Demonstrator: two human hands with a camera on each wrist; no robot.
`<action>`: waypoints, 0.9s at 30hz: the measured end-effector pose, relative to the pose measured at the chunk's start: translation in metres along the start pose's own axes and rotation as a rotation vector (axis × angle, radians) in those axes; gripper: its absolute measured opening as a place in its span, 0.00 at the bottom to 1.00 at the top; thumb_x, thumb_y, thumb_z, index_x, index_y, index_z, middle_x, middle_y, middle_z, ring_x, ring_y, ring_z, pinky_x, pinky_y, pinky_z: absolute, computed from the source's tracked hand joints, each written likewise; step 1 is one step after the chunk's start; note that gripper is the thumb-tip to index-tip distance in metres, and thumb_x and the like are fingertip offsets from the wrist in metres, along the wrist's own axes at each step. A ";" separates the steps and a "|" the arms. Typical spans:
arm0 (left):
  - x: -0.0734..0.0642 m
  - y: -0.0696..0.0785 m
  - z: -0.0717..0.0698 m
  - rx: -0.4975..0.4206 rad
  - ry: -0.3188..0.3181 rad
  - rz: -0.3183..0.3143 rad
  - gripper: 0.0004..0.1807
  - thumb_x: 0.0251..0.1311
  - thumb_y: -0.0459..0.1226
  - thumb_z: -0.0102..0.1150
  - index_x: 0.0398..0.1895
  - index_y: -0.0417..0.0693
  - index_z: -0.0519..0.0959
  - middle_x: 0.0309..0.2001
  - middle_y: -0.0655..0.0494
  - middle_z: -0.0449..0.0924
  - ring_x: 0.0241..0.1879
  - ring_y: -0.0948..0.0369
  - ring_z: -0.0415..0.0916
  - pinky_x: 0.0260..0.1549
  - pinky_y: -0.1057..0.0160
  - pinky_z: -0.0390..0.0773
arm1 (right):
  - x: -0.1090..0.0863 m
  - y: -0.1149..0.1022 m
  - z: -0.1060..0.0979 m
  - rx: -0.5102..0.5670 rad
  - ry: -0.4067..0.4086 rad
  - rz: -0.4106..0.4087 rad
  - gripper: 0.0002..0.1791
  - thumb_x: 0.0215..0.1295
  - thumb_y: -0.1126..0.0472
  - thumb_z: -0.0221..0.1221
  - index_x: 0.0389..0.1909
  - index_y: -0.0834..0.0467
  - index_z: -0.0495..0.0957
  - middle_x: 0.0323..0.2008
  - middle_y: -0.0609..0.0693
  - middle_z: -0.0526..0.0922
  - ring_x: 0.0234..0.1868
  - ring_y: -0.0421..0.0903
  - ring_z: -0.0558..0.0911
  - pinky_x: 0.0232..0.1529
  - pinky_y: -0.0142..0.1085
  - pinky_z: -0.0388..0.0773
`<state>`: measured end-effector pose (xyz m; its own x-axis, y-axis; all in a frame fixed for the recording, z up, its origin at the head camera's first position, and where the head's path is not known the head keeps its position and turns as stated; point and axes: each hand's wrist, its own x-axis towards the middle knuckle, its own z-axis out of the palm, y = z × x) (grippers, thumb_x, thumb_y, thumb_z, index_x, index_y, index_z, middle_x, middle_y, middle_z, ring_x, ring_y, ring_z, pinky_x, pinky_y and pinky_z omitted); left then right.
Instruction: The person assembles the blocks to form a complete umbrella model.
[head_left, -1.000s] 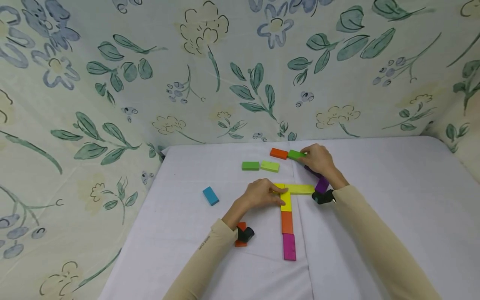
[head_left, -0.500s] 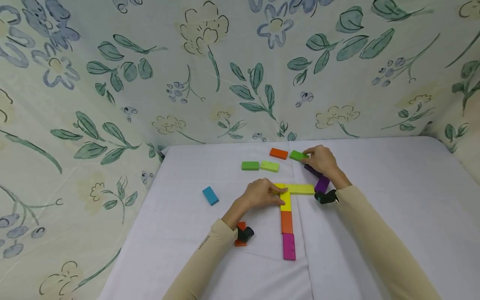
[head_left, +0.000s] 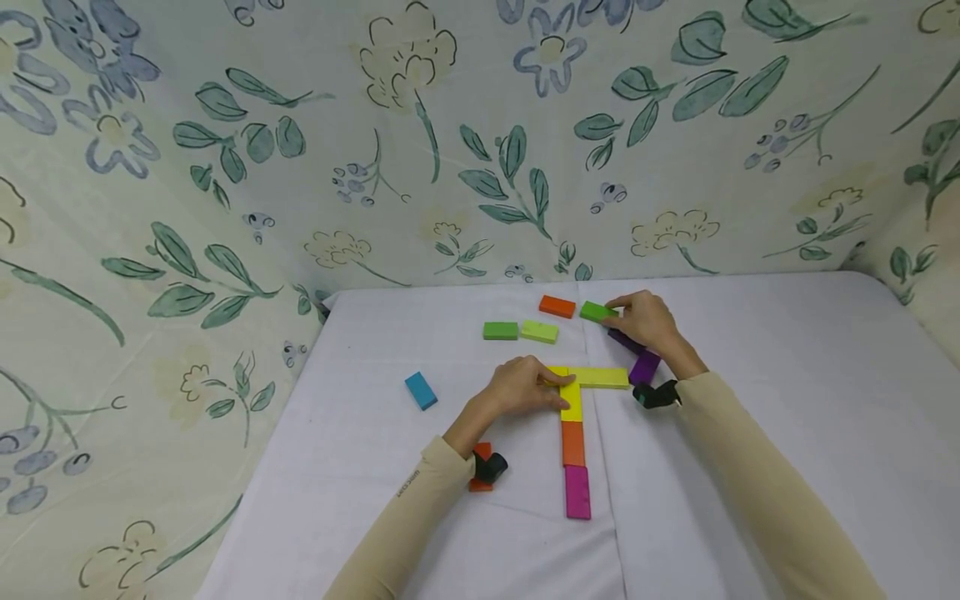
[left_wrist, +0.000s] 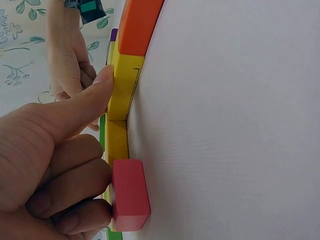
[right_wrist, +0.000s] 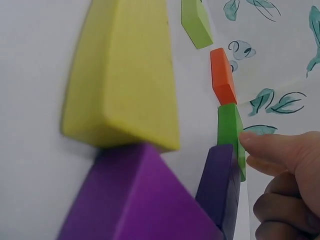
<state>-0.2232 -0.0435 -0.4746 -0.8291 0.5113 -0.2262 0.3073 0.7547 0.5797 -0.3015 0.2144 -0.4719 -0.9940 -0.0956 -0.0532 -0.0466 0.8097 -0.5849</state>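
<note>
My right hand (head_left: 647,322) pinches the right end of a green block (head_left: 596,312) between thumb and index finger at the far side of the table. A dark purple block (right_wrist: 215,185) lies close beside the green one, and a brighter purple block (head_left: 644,367) adjoins it, near the end of a long yellow block (head_left: 603,378). My left hand (head_left: 521,387) rests at the yellow corner, its thumb against an upright-running yellow block (head_left: 572,403) and its index finger across the top. Its other fingers curl beside a red block (left_wrist: 130,195), hidden from the head view.
Below the yellow corner, an orange block (head_left: 573,443) and a magenta block (head_left: 577,492) continue the row. Loose ones are an orange-red block (head_left: 557,307), a green block (head_left: 500,331), a lime block (head_left: 539,332) and a blue block (head_left: 421,391). Orange pieces (head_left: 482,485) show under the left wrist.
My right hand has shifted the green block slightly right, opening a gap between it and the orange-red block. Over the last half second both hands stay nearly still.
</note>
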 end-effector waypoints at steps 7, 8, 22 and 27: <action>-0.001 0.000 0.000 0.000 0.011 0.013 0.27 0.56 0.52 0.76 0.61 0.68 0.82 0.62 0.60 0.84 0.32 0.65 0.65 0.32 0.65 0.60 | -0.007 0.020 -0.006 0.072 0.028 -0.059 0.26 0.70 0.51 0.66 0.65 0.58 0.80 0.26 0.52 0.72 0.26 0.46 0.68 0.26 0.34 0.63; -0.001 0.000 0.000 -0.003 0.012 0.013 0.27 0.56 0.51 0.76 0.61 0.68 0.82 0.61 0.60 0.85 0.30 0.64 0.64 0.32 0.65 0.59 | -0.009 0.023 -0.007 0.080 0.022 -0.063 0.26 0.71 0.50 0.65 0.66 0.56 0.80 0.30 0.54 0.75 0.29 0.48 0.70 0.28 0.34 0.66; -0.003 0.006 -0.002 -0.010 0.012 -0.010 0.27 0.56 0.50 0.77 0.61 0.67 0.82 0.55 0.59 0.88 0.27 0.63 0.62 0.30 0.65 0.58 | -0.018 0.056 -0.013 0.197 -0.163 -0.104 0.29 0.75 0.42 0.58 0.71 0.50 0.76 0.70 0.60 0.68 0.66 0.61 0.69 0.65 0.61 0.68; -0.002 0.005 -0.002 -0.024 0.005 -0.012 0.27 0.56 0.50 0.77 0.61 0.67 0.83 0.53 0.58 0.89 0.25 0.63 0.60 0.30 0.65 0.58 | -0.016 0.059 -0.009 0.205 -0.162 -0.091 0.27 0.76 0.45 0.58 0.71 0.51 0.76 0.72 0.61 0.65 0.66 0.62 0.67 0.67 0.63 0.66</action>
<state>-0.2207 -0.0417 -0.4694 -0.8350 0.5005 -0.2289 0.2865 0.7504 0.5957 -0.2887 0.2689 -0.4988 -0.9570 -0.2676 -0.1124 -0.0973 0.6608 -0.7443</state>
